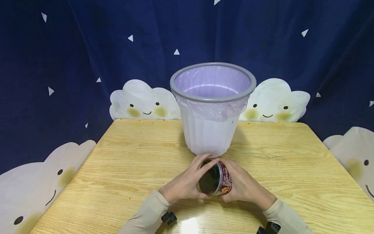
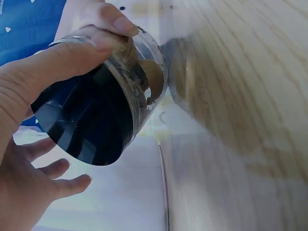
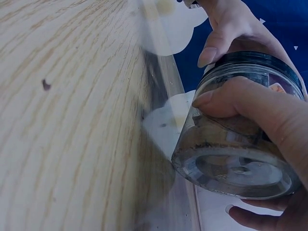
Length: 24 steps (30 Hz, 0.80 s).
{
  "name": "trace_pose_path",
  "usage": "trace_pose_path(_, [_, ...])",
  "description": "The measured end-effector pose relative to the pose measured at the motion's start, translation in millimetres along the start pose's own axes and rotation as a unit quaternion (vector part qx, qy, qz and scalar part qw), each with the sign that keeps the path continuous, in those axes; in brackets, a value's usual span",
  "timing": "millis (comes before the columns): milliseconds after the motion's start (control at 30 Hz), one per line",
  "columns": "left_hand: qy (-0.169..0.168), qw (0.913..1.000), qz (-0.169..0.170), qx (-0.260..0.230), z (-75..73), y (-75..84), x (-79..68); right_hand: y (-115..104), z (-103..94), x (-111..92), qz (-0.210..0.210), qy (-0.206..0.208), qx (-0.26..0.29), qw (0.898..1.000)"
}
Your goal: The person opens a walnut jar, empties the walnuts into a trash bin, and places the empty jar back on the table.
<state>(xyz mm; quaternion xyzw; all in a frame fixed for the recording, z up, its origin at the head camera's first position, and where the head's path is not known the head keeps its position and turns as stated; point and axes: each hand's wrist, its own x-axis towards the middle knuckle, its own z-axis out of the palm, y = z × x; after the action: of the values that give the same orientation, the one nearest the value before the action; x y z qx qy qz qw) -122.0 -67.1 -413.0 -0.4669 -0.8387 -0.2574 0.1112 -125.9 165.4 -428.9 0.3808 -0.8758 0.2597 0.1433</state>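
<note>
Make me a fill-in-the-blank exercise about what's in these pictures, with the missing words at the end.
The left hand and the right hand hold a clear cylindrical jar with a maroon label, whose round lid is coloured ____.
The ribbed white bin has a thick circular rim coloured ____.
The small white shapes on the navy fabric curtain are ____.

Missing words: black; grey; triangles.

Clear glossy jar (image 3: 231,171), smooth shiny lid (image 2: 91,125), glossy wood-grain table (image 1: 131,156), ribbed plastic bin (image 1: 208,135), crinkled plastic liner (image 1: 213,109), cloth curtain (image 1: 152,19)
</note>
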Motion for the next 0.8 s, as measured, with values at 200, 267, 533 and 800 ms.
trace_pose_path(200, [-0.013,0.9997,-0.013,-0.014,-1.2,-1.1,-2.1,0.3,-0.4,0.3,-0.004,0.001,0.004,1.0])
trace_pose_path(267, [-0.013,0.9998,-0.01,-0.013,-1.2,-1.4,-1.9,0.2,-0.5,0.3,-0.003,0.002,0.004,1.0])
trace_pose_path(533, [-0.013,0.9999,0.0,-0.008,-0.5,-1.5,-1.1,-0.2,-0.3,0.3,0.006,-0.001,-0.002,1.0])
trace_pose_path(800, [-0.027,0.9995,-0.011,-0.011,0.7,-1.5,-1.8,0.4,0.2,-0.7,0.004,-0.002,-0.004,1.0])
